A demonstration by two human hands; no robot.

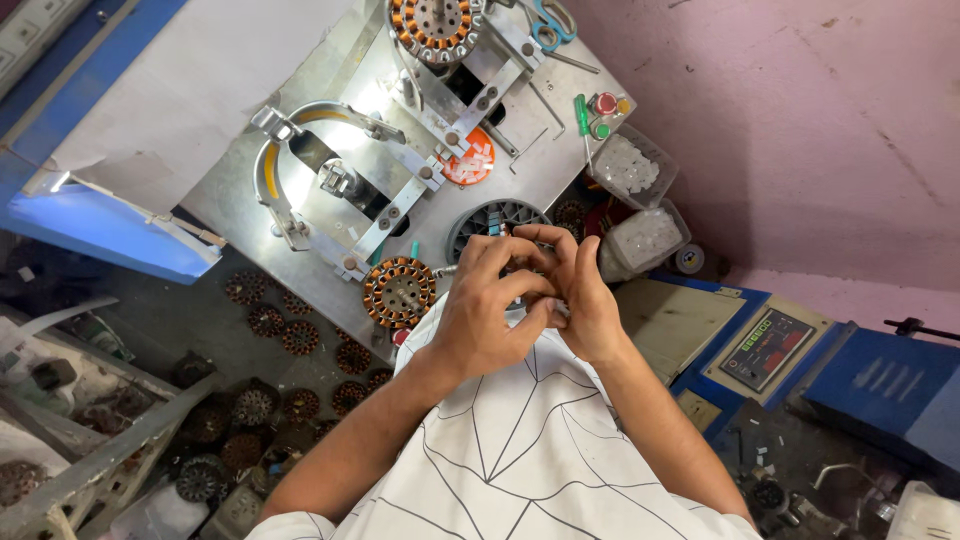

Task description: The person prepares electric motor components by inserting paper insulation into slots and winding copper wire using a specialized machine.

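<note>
Bare grey stator core (497, 218) just above frame centre, sitting on the lower edge of the steel machine plate (560, 160), partly hidden by fingers. Both hands right on top of it: left hand (485, 310) curled, fingertips pinched together over the core; right hand (583, 295) curled too, fingers tucked against the left. Can't really tell what's pinched between them, too small.

Counting now: two copper-wound stators on the plate, one at the top edge (436, 25), one at the lower left of the plate (399, 291), just beside the left hand. One pair of blue-handled scissors (549, 24) at the top. Two clear tubs of white bits (628, 165) (645, 238) to the right of the hands, nearly touching the right one. Three round buttons (608, 112) near the upper tub. A dozen or so wound stators scattered on the floor (290, 335) lower left.

Pretty tight around the hands; more open room toward the pink wall (800, 130) upper right.
</note>
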